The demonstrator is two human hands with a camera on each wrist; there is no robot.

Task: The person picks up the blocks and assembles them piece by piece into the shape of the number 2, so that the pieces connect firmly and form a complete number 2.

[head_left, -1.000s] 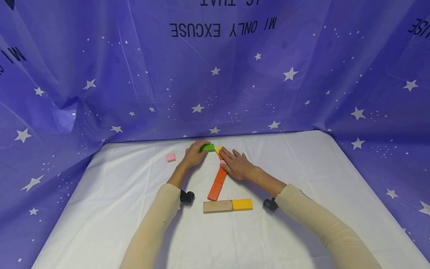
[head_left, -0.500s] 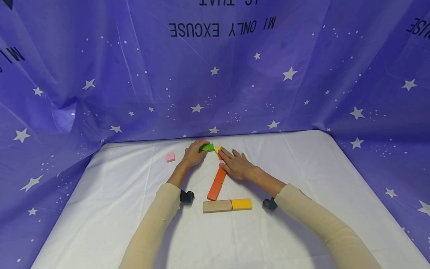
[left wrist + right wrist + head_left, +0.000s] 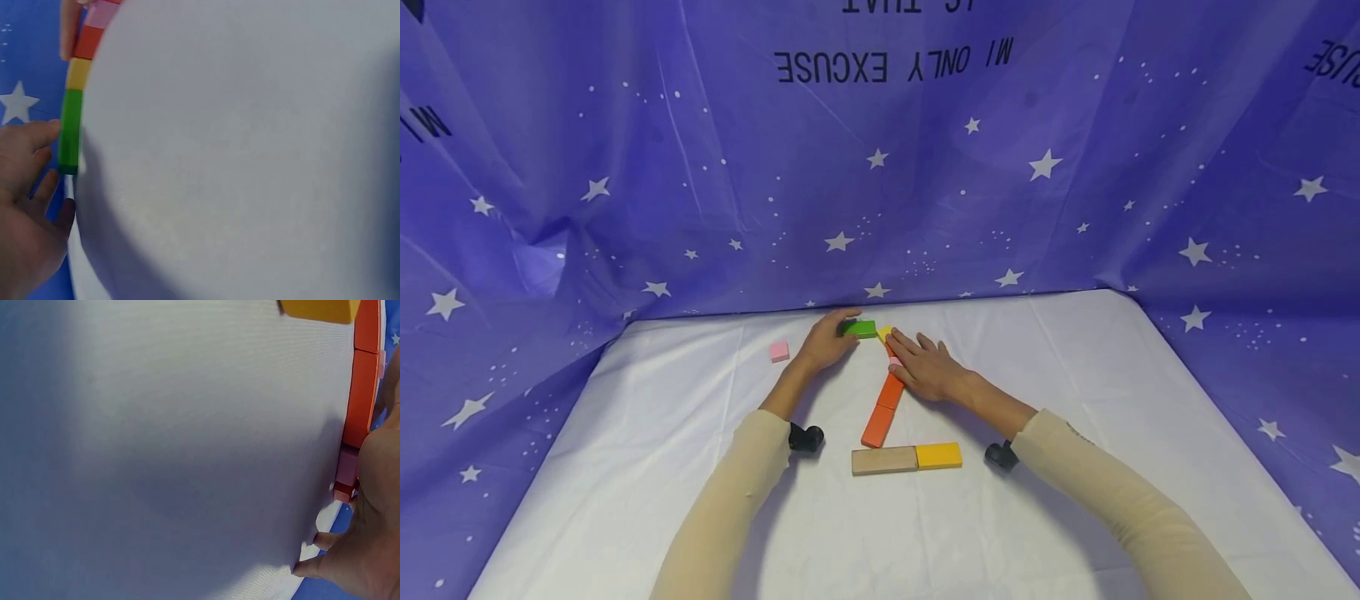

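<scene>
A green block [image 3: 862, 329] lies at the back of the white table, its right end by a small yellow block [image 3: 883, 334]. My left hand [image 3: 826, 343] is at its left end, fingers spread and loosely bent; in the left wrist view a fingertip comes close to the green block's side, and whether it touches cannot be told. My right hand [image 3: 934, 372] rests with extended fingers along the yellow block, a red block [image 3: 343, 491] and a pink block [image 3: 895, 362], partly covering them. Two orange-red blocks [image 3: 877, 426] continue the row toward the front.
A plain wooden block [image 3: 883, 460] and a yellow block [image 3: 939, 456] lie end to end in front of the row. A loose pink block [image 3: 779, 352] is left of my left hand. A purple starred curtain [image 3: 925, 208] hangs behind the table [image 3: 1000, 533].
My left hand has loosened from the green block and shifted slightly left, its fingers spreading. The right hand stays on the row, and the blocks have kept their places.
</scene>
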